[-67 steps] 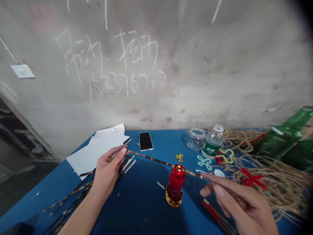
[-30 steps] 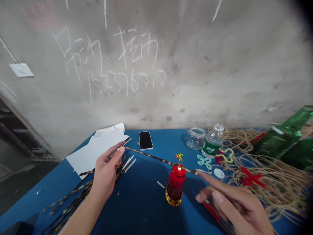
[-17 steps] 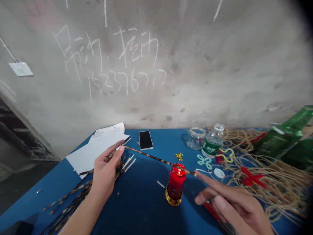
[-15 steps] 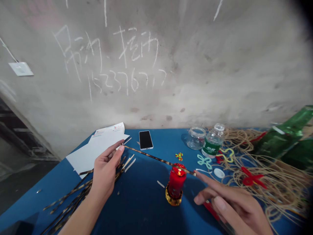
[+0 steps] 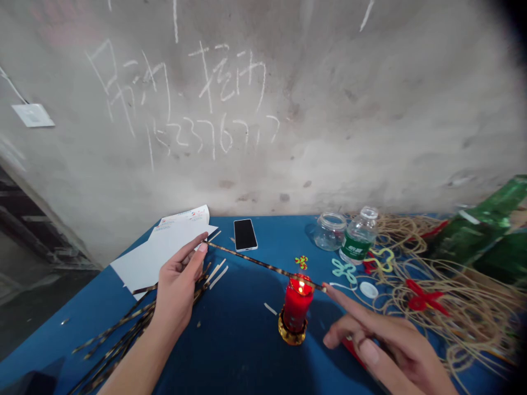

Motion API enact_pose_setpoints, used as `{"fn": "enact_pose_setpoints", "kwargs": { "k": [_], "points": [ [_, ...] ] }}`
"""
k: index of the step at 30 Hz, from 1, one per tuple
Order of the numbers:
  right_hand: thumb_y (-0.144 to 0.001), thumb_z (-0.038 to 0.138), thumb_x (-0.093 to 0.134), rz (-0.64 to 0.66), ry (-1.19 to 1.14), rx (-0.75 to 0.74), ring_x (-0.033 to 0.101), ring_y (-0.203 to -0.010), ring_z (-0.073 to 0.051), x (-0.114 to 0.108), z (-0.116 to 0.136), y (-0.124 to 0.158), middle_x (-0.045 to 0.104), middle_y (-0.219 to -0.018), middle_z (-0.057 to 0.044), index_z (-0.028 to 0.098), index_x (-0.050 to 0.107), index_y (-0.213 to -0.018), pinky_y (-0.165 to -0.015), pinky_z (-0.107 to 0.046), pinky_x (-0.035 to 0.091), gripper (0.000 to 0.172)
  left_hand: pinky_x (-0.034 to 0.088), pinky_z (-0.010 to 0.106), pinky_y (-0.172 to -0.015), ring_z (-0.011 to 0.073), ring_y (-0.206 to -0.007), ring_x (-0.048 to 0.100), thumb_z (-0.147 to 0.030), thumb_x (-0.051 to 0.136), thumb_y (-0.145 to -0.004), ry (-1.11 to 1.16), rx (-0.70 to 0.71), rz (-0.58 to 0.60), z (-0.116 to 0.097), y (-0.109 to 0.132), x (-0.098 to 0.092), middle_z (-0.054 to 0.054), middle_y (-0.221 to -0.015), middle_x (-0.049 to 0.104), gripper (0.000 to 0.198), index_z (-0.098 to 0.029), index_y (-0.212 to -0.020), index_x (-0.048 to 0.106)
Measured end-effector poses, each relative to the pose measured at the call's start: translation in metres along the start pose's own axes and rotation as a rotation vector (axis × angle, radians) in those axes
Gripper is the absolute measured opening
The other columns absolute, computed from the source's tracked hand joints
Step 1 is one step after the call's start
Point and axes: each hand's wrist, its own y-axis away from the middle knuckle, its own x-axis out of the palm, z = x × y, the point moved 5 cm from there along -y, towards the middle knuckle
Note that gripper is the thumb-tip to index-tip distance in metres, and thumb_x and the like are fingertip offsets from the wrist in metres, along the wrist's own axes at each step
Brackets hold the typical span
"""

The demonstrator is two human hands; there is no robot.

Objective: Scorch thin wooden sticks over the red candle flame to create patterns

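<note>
My left hand [image 5: 177,291] pinches one end of a long, thin, brown-mottled strip [image 5: 263,266], probably bamboo, between thumb and fingers. The strip runs right, passing at the flame of a lit red candle [image 5: 297,304] in a gold holder [image 5: 291,332]. The fingertip of my right hand [image 5: 382,345] rests at the strip's far end, and its other fingers curl below. Whether that hand grips the strip is hidden. A bundle of similar strips [image 5: 119,323] lies below my left hand.
The blue table [image 5: 242,351] holds white papers [image 5: 164,241], a black phone [image 5: 245,235], a glass jar [image 5: 329,232], a water bottle [image 5: 359,238], and coiled rattan [image 5: 453,312] with red and teal knots. Green bottles [image 5: 481,230] stand at the right, against a chalk-marked concrete wall [image 5: 263,93].
My right hand and the strip's far end have moved left, and the strip's left end has shifted left with my left hand. The strip still crosses the candle flame.
</note>
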Motion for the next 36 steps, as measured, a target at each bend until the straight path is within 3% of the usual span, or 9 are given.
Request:
{"fn": "enact_pose_setpoints", "kwargs": {
  "k": [5, 9, 11, 14, 18, 24, 36],
  "points": [
    [-0.113, 0.057, 0.058, 0.008, 0.026, -0.046, 0.081, -0.071, -0.021, 0.0, 0.004, 0.001, 0.085, -0.087, 0.0, 0.055, 0.063, -0.16, -0.05, -0.03, 0.05, 0.047, 0.024, 0.022, -0.056, 0.0106, -0.066, 0.026, -0.058, 0.095, -0.087, 0.009, 0.009, -0.008, -0.001, -0.001, -0.001, -0.007, -0.069, 0.031, 0.061, -0.027, -0.138, 0.082],
    [-0.113, 0.057, 0.058, -0.016, 0.011, -0.06, 0.079, -0.068, -0.02, 0.0, 0.005, 0.003, 0.083, -0.082, 0.0, 0.053, 0.066, -0.158, -0.051, -0.027, 0.051, 0.045, 0.036, 0.016, -0.057, 0.0099, -0.071, 0.043, -0.058, 0.099, -0.082, 0.03, 0.012, -0.016, -0.001, -0.003, -0.002, -0.001, -0.076, 0.056, 0.057, -0.024, -0.127, 0.086],
    [-0.113, 0.056, 0.059, -0.046, -0.019, -0.035, 0.073, -0.061, -0.018, -0.001, 0.002, 0.005, 0.082, -0.078, 0.0, 0.052, 0.069, -0.155, -0.052, -0.027, 0.051, 0.044, 0.042, 0.014, -0.059, 0.0102, -0.075, 0.051, -0.056, 0.102, -0.078, 0.063, 0.007, -0.015, -0.001, -0.003, -0.001, 0.003, -0.088, 0.069, 0.053, -0.023, -0.117, 0.088],
    [-0.112, 0.054, 0.062, -0.113, -0.058, 0.051, 0.054, -0.048, -0.013, -0.006, -0.006, 0.007, 0.081, -0.077, 0.0, 0.049, 0.074, -0.15, -0.048, -0.027, 0.044, 0.041, 0.046, 0.013, -0.06, 0.0098, -0.074, 0.056, -0.053, 0.105, -0.075, 0.126, -0.014, 0.025, -0.002, -0.003, 0.003, 0.008, -0.097, 0.077, 0.048, -0.021, -0.107, 0.088],
    [-0.11, 0.056, 0.064, -0.237, -0.09, 0.152, 0.051, -0.051, -0.014, -0.013, -0.013, 0.01, 0.081, -0.078, -0.004, 0.042, 0.084, -0.14, -0.049, -0.027, 0.044, 0.038, 0.044, 0.011, -0.058, 0.008, -0.069, 0.055, -0.049, 0.109, -0.07, 0.194, -0.035, 0.066, -0.003, -0.003, 0.007, 0.008, -0.086, 0.078, 0.046, -0.017, -0.096, 0.089],
    [-0.107, 0.058, 0.068, -0.29, -0.179, 0.236, 0.048, -0.051, -0.014, -0.012, -0.015, 0.009, 0.08, -0.077, -0.006, 0.035, 0.088, -0.133, -0.047, -0.028, 0.042, 0.04, 0.041, 0.012, -0.054, 0.0082, -0.067, 0.055, -0.05, 0.109, -0.067, 0.178, -0.063, 0.08, 0.0, -0.005, 0.007, 0.008, -0.08, 0.076, 0.047, -0.016, -0.092, 0.089],
    [-0.112, 0.043, 0.065, -0.191, -0.21, 0.106, 0.055, -0.046, -0.013, -0.02, -0.03, 0.004, 0.083, -0.078, -0.008, 0.033, 0.086, -0.138, -0.042, -0.024, 0.05, 0.035, 0.044, 0.012, -0.056, 0.0079, -0.066, 0.056, -0.047, 0.111, -0.064, 0.199, -0.068, 0.095, -0.001, -0.005, 0.007, 0.011, -0.084, 0.079, 0.047, -0.017, -0.093, 0.09]
  ]
}}
